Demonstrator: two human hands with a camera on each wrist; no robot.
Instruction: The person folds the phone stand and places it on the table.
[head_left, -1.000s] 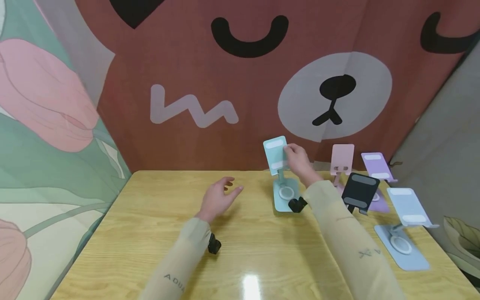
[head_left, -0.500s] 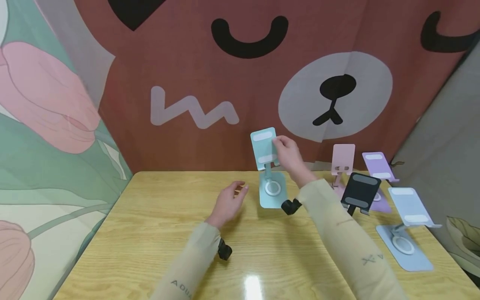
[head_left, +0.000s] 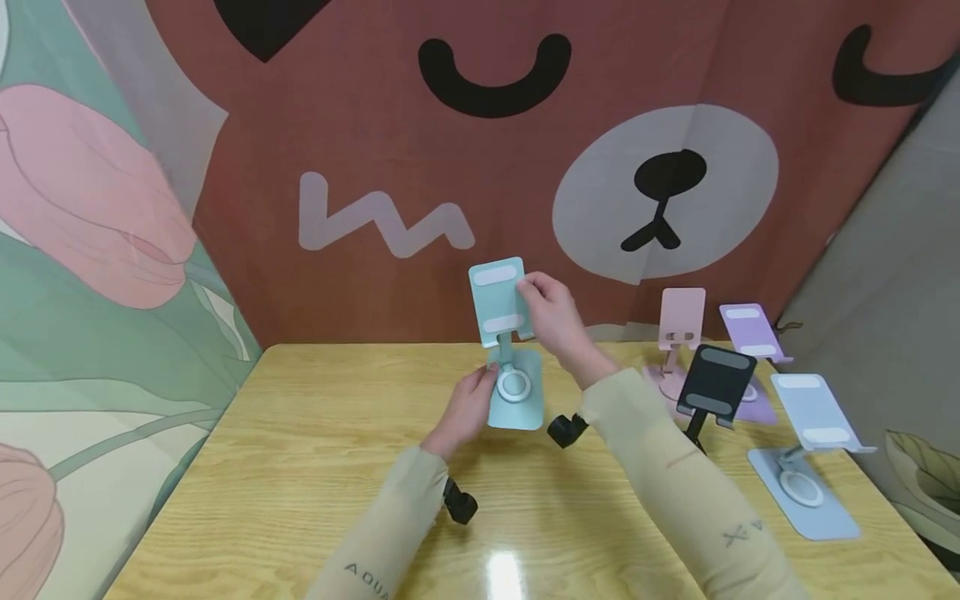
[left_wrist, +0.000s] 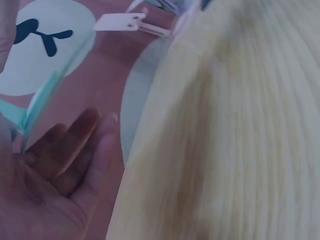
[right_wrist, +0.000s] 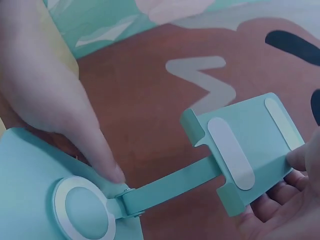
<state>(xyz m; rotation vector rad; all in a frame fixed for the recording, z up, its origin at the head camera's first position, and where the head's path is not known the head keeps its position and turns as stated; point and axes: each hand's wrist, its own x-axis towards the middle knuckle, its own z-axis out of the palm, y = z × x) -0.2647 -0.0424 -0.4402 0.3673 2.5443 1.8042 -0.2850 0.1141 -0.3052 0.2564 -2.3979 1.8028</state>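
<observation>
A teal phone stand (head_left: 513,408) with a round ring on its base is held up near the table's back edge. My right hand (head_left: 558,321) pinches the side of its upper plate (right_wrist: 250,145), thumb in front and fingers behind in the right wrist view. My left hand (head_left: 467,408) grips the left edge of the base, with the thumb on top close to the hinge (right_wrist: 127,202) and the other fingers mostly hidden beneath. In the left wrist view, the stand appears nearly edge-on beside curved fingers (left_wrist: 70,150).
Several other phone stands stand along the right side of the wooden table (head_left: 337,500): a pink one (head_left: 682,319), a purple one (head_left: 753,332), a black one (head_left: 716,382) and a light blue one (head_left: 813,412). A bear-print cloth (head_left: 360,292) hangs behind the table.
My right hand has carried the teal phone stand leftward. My left hand has moved right and taken hold of its base.
</observation>
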